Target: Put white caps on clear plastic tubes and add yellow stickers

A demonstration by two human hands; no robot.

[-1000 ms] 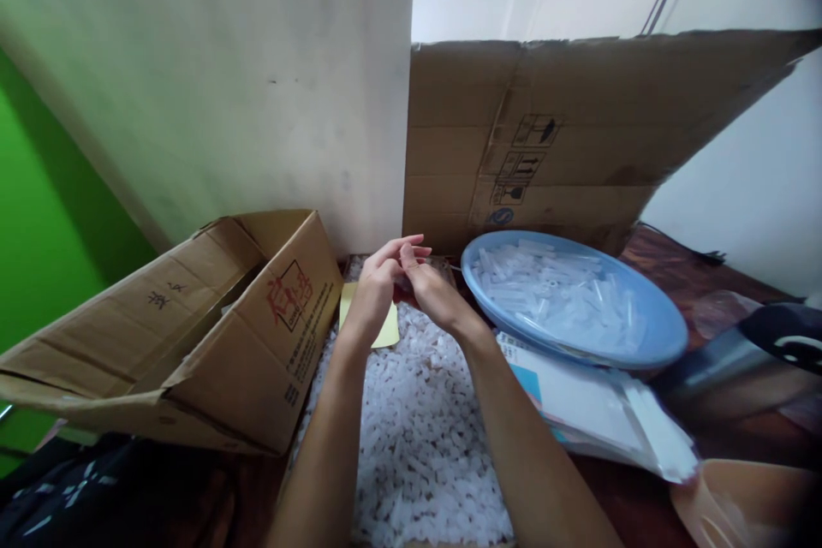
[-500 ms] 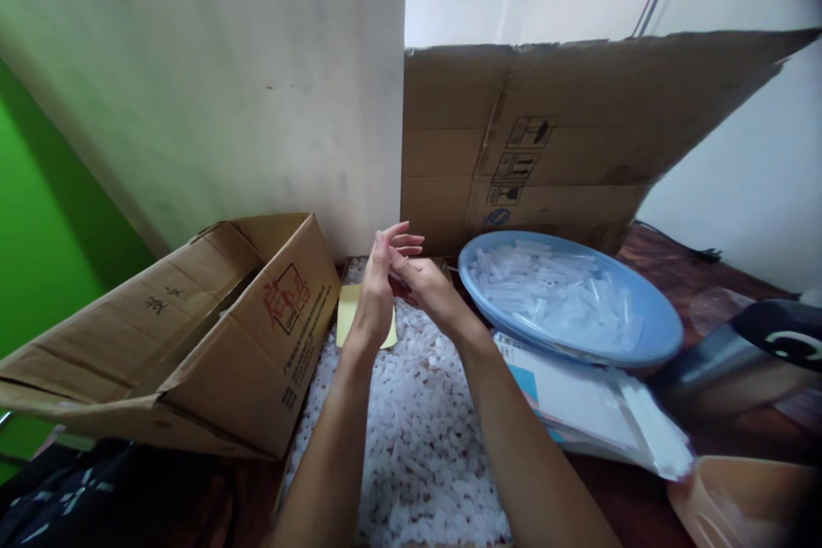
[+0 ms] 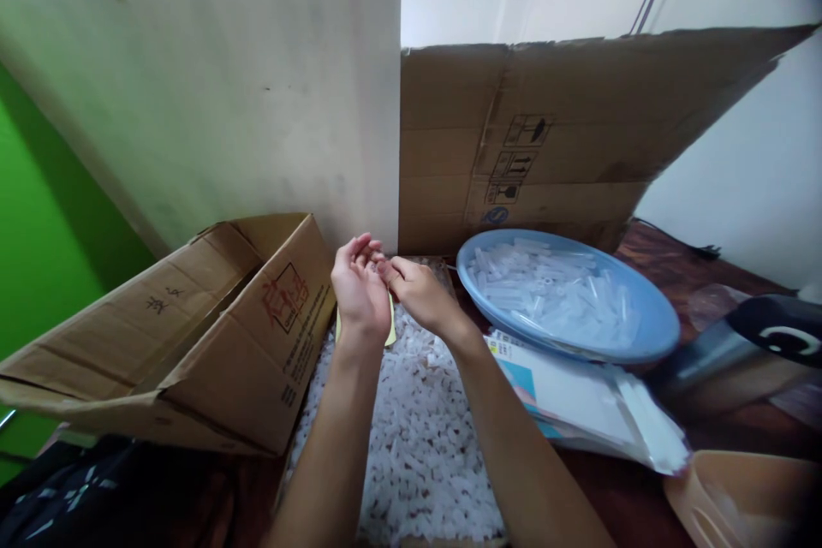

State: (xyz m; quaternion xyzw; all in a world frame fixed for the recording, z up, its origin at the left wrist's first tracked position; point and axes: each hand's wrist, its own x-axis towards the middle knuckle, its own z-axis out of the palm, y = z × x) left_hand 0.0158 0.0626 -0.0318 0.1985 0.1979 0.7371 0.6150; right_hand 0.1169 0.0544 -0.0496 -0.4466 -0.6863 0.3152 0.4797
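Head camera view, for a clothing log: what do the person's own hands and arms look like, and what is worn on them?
The left hand and right hand wear no gloves. No sleeve, watch or bracelet shows on the left forearm or right forearm.

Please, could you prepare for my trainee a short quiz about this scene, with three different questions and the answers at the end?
1. The left hand shows to the camera its: A) back; B) palm; C) closed fist.
2. True or false: the open cardboard box stands to the left of the small white pieces.
3. Which colour is the basin that holds the clear tubes?

Key: 1. B; 2. true; 3. blue.
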